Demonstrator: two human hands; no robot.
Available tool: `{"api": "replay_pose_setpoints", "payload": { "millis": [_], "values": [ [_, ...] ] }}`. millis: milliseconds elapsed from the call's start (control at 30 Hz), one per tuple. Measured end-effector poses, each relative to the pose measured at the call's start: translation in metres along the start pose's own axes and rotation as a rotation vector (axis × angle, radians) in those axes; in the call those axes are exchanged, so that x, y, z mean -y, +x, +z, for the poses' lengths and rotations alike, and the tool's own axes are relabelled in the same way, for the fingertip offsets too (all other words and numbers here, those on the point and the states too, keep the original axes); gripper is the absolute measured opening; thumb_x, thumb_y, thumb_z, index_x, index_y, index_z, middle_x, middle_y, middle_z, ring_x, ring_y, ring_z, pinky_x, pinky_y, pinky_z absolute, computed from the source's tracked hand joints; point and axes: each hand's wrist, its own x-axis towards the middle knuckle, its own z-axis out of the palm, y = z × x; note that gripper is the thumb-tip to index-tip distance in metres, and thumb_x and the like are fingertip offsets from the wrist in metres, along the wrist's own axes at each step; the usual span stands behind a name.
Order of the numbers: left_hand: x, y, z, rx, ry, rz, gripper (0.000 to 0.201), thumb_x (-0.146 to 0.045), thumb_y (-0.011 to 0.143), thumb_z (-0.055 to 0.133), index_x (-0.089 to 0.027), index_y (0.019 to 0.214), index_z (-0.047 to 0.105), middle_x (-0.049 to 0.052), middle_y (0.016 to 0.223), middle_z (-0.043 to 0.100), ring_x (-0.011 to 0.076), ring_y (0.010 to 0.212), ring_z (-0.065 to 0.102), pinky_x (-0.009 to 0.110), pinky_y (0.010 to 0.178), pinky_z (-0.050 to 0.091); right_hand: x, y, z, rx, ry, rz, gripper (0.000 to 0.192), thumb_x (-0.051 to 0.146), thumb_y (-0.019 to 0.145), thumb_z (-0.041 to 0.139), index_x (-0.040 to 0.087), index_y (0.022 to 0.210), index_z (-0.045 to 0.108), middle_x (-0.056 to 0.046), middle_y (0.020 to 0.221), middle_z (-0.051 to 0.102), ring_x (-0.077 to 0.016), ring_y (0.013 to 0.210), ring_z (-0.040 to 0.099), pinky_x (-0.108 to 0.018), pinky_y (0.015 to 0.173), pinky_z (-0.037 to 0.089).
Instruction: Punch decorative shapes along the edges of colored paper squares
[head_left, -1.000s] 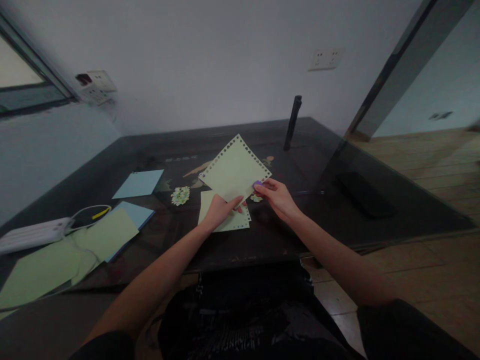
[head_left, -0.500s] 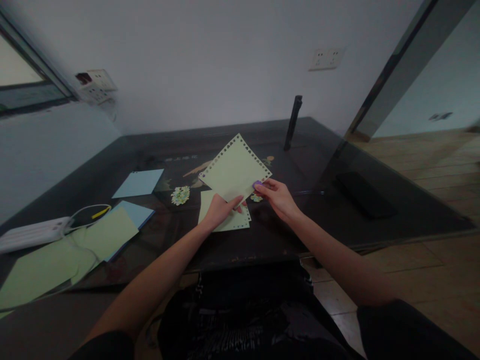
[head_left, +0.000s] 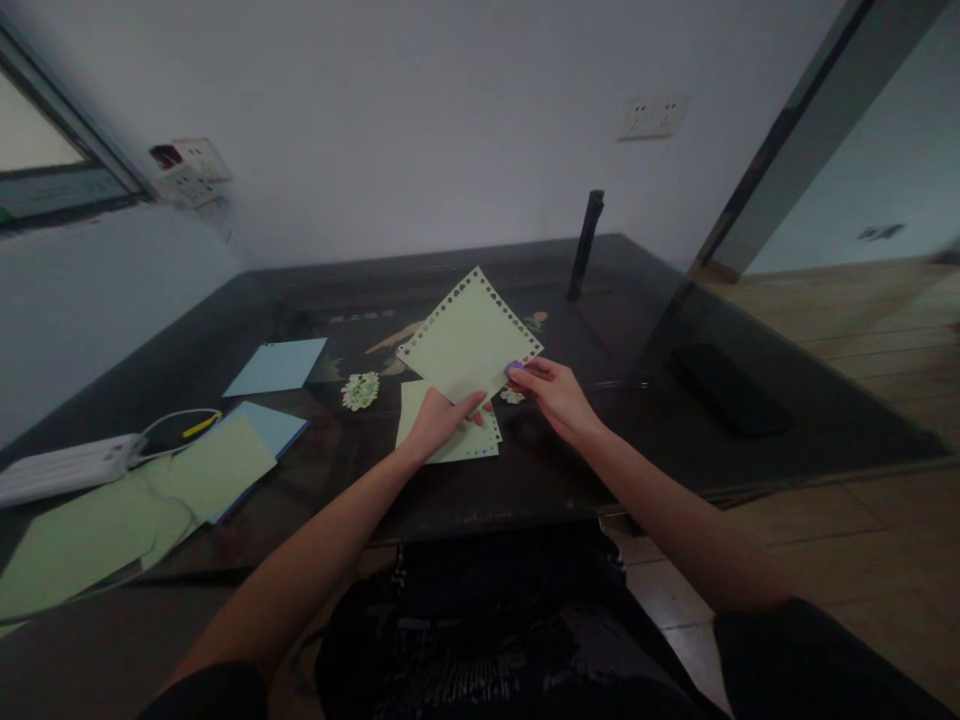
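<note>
Near the tabletop's [head_left: 637, 455] front edge, holed green sheets [head_left: 451, 449] lie below the left hand [head_left: 442, 420], which pinches a raised green sheet [head_left: 472, 335] by its lower corner, thumb on top; the right hand [head_left: 559, 397] pinches a small purple tool [head_left: 514, 370], likely a punch, at that sheet's lower-right edge. No visible shift over the last second, so I read work as held at that edge, both upper edges already holed. Black upright object [head_left: 585, 247] stands toward the tabletop's far edge.
</note>
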Motion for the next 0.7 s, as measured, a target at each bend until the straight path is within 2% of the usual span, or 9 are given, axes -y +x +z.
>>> {"api": "replay_pose_setpoints", "payload": {
  "millis": [367, 700],
  "values": [
    [-0.0075, -0.0014, 0.0001, -0.005, -0.012, -0.002, 0.022, -0.030, 0.080, 0.057, -0.013, 0.069, 0.066, 0.003, 0.058, 0.066, 0.0133, 0.051, 0.060, 0.025, 0.063, 0.050, 0.0019, -0.0008, 0.0015, -0.005, 0.006, 0.005, 0.022, 0.031, 0.059, 0.079, 0.019, 0.070, 0.065, -0.002, 0.077, 0.068, -0.0140, 0.071, 0.062, -0.033, 0.078, 0.050],
    [-0.0061, -0.0016, -0.0004, 0.001, -0.002, -0.011, 0.025, -0.032, 0.081, 0.056, -0.013, 0.072, 0.067, 0.003, 0.057, 0.066, 0.0139, 0.053, 0.060, 0.025, 0.065, 0.049, 0.0010, -0.0005, 0.0012, -0.023, 0.026, 0.017, 0.027, 0.034, 0.054, 0.082, 0.019, 0.069, 0.065, -0.002, 0.076, 0.069, -0.0142, 0.069, 0.062, -0.033, 0.076, 0.052]
  ]
}}
